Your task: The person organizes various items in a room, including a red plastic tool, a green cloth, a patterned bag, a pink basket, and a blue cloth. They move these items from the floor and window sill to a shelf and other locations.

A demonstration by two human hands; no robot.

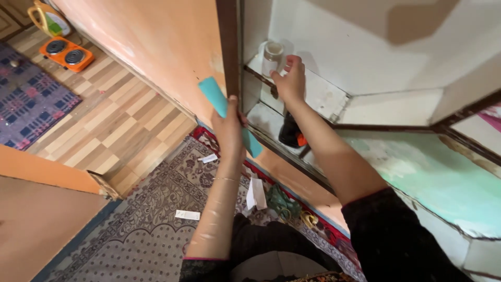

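Glass jar [272,56] stands upright on the upper white shelf [323,96], top centre of frame, close to the dark cabinet frame [229,47]; your right hand [290,81] touches its right side, fingers curled but not yet wrapped round it; get the thumb behind the glass before lifting, since a grip on one side would likely tip it. Left hand [228,122], centre frame, is closed on a teal flat card [222,107] and braced against the frame edge; keep that brace for balance. Below, a black-and-orange object [290,134] sits on the lower shelf; patterned rug [156,209] lower left carries paper scraps.
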